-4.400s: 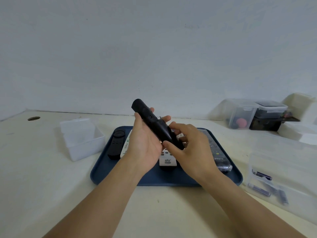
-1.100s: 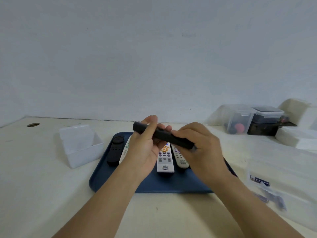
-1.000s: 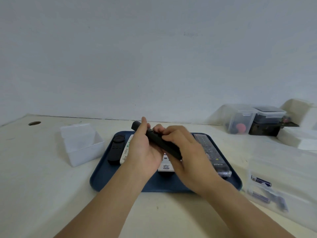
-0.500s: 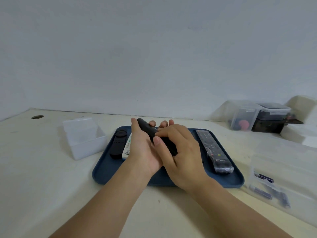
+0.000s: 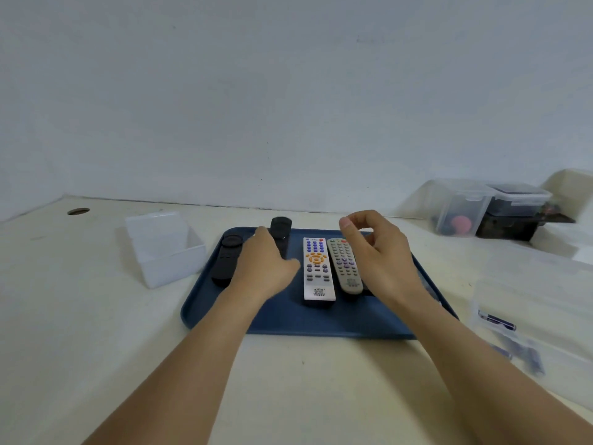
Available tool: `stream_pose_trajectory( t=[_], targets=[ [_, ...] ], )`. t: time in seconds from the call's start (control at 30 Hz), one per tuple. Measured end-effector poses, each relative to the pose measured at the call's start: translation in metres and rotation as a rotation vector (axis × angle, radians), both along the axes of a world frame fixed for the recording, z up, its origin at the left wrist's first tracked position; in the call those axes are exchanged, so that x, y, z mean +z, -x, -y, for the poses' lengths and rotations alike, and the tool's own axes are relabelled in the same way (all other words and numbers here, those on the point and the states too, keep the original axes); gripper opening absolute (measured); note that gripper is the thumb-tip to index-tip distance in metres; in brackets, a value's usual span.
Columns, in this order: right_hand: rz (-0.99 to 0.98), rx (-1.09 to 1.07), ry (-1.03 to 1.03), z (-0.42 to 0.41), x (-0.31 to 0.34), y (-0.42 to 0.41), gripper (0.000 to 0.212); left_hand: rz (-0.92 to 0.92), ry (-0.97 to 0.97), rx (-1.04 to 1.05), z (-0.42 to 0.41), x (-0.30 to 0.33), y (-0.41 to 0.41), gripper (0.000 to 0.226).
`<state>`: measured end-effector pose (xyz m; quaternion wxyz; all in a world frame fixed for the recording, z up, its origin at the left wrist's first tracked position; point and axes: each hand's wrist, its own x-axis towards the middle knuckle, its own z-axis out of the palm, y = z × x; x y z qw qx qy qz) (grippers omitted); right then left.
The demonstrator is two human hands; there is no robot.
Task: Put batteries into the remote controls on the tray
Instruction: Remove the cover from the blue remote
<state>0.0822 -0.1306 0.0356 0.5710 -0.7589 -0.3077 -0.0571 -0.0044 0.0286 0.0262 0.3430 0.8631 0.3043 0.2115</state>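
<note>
Fingers of the left hand (image 5: 263,268) were laid over a slim black remote (image 5: 280,234) on the blue tray (image 5: 288,319), grip not discernible; right hand (image 5: 378,252) was held loosely curled, empty, above the grey remote (image 5: 345,268). Step judged: one remote set down. Next: another remote to be picked, batteries (image 5: 495,319) fetched from the right.
</note>
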Motion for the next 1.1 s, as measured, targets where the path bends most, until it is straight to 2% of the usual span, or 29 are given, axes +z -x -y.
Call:
stream_pose_trajectory(
  t=[0.13, 0.27, 0.43, 0.53, 0.57, 0.6, 0.7, 0.8, 0.87, 0.97, 1.1],
  targets=[
    [0.042, 0.001, 0.014, 0.001, 0.0, 0.0, 0.016, -0.109, -0.028, -0.01, 0.003, -0.004, -0.007, 0.039],
    [0.047, -0.009, -0.013, 0.001, 0.0, -0.001, 0.013, -0.19, -0.026, -0.097, 0.009, -0.002, -0.006, 0.021],
    [0.085, -0.011, 0.014, 0.001, -0.002, -0.002, 0.014, -0.187, -0.287, -0.045, 0.016, 0.009, 0.005, 0.041],
    [0.114, -0.019, 0.06, 0.003, 0.0, -0.004, 0.015, -0.159, -0.404, -0.013, 0.013, 0.017, 0.01, 0.024],
    [0.152, -0.006, 0.118, 0.005, 0.0, -0.006, 0.015, -0.134, -0.437, 0.02, 0.011, 0.021, 0.013, 0.017],
    [0.224, 0.015, 0.225, 0.007, -0.001, -0.007, 0.017, -0.127, -0.458, 0.06, 0.006, 0.023, 0.015, 0.021],
    [0.451, 0.154, 0.654, 0.009, -0.011, -0.009, 0.048, -0.287, -0.464, 0.098, -0.011, 0.016, 0.019, 0.046],
    [0.507, 0.258, 0.801, 0.005, -0.021, -0.004, 0.064, -0.434, -0.452, 0.078, -0.018, 0.001, 0.016, 0.053],
    [0.505, 0.267, 0.813, 0.006, -0.02, -0.001, 0.064, -0.426, -0.475, 0.088, -0.02, -0.003, 0.014, 0.05],
    [0.416, 0.288, 0.725, 0.006, -0.02, -0.002, 0.062, -0.41, -0.497, 0.121, -0.02, -0.004, 0.011, 0.046],
    [0.368, 0.284, 0.561, 0.004, -0.02, -0.005, 0.06, -0.323, -0.377, 0.147, -0.019, -0.008, 0.003, 0.033]
  ],
)
